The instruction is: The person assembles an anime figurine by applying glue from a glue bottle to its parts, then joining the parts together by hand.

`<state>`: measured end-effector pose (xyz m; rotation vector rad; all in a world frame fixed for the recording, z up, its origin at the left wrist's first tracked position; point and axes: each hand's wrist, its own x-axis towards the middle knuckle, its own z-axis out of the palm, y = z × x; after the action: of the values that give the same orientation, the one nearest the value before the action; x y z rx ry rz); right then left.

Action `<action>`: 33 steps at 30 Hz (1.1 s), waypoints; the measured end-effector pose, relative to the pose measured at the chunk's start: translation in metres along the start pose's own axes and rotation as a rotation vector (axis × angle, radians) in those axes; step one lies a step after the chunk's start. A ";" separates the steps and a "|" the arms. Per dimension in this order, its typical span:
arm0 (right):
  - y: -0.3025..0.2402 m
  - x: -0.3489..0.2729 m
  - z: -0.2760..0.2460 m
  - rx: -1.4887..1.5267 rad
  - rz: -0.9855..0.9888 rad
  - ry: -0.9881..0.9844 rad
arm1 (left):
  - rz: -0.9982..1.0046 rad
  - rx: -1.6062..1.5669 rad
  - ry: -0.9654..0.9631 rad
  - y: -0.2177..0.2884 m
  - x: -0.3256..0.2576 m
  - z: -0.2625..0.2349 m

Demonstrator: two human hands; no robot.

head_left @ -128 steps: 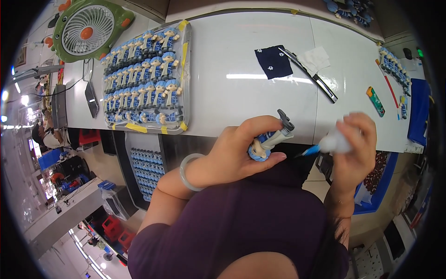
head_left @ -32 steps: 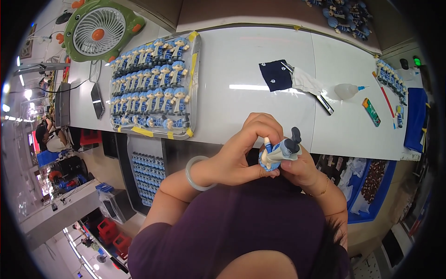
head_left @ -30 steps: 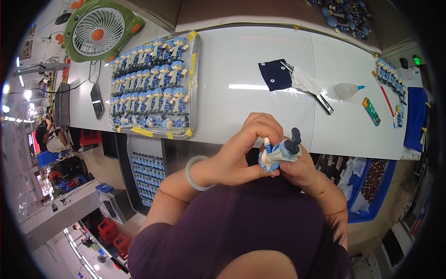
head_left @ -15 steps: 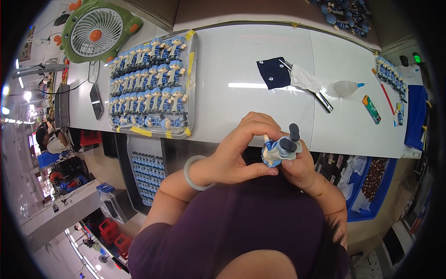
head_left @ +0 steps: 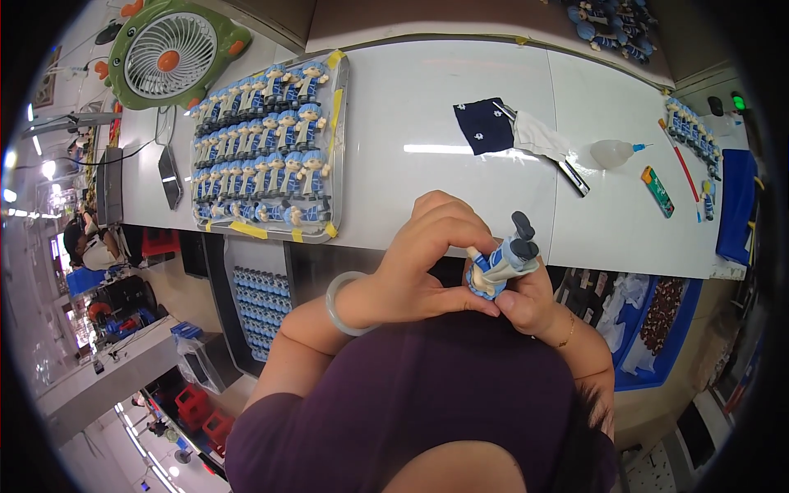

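Both hands' grip clamped on blue figurine (head_left: 500, 264), figurine tray (head_left: 339, 123) and glue bottle (head_left: 612, 153) beyond

A long white desk (head_left: 460, 189) is shown under bright overhead light, with a green fan (head_left: 168, 51) at its far left corner and a pale workshop floor (head_left: 107, 370) beneath.

Looked steeply down from a head-worn fisheye, close above both hands, left hand (head_left: 415, 267) and right hand (head_left: 530, 300) just below centre. Faced the white table (head_left: 444, 189) toward 12 o'clock, fan (head_left: 168, 53) at 10 o'clock. Bent straight edges near the rim. Single view only.
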<state>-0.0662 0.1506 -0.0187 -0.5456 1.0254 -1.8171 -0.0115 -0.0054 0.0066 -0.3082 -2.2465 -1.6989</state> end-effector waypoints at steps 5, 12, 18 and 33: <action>0.003 -0.001 -0.002 -0.012 -0.031 0.024 | 0.002 0.029 -0.007 0.001 -0.001 0.000; 0.002 0.003 0.000 0.168 0.058 0.024 | 0.124 0.308 0.161 -0.002 0.000 0.003; 0.004 0.001 -0.004 0.089 0.074 0.042 | 0.109 0.381 0.142 -0.002 -0.004 0.004; 0.011 0.007 -0.028 0.350 0.170 -0.335 | -0.123 -0.116 -0.116 0.002 -0.005 0.003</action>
<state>-0.0841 0.1541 -0.0441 -0.5077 0.4973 -1.6361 -0.0068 -0.0019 0.0062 -0.3074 -2.2955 -1.9262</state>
